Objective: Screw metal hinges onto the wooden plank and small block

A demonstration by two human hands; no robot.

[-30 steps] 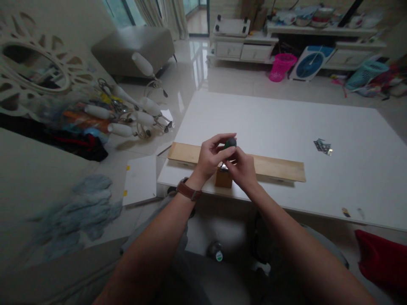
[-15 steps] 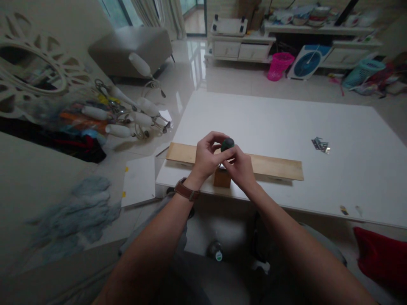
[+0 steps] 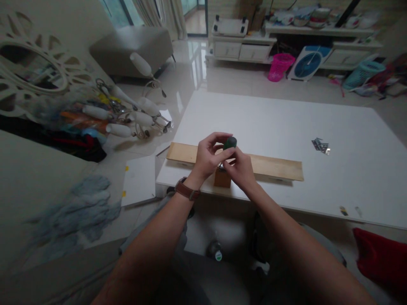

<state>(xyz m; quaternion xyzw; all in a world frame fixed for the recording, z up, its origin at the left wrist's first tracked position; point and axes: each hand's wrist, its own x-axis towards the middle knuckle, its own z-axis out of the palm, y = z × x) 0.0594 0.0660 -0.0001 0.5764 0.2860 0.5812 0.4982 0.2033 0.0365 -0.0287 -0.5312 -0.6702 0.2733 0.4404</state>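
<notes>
A rounded, dark green handle [image 3: 230, 143] is gripped in the left hand [image 3: 207, 156] above a brown block [image 3: 222, 179] on the desk [image 3: 270, 123]; whether the right hand [image 3: 243, 167], just below, is closed on anything cannot be told, nor the pink basket's [image 3: 280, 67] contents

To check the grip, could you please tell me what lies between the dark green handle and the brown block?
The head view shows parts of the left hand and right hand, plus a shiny metal piece near the block.
</notes>
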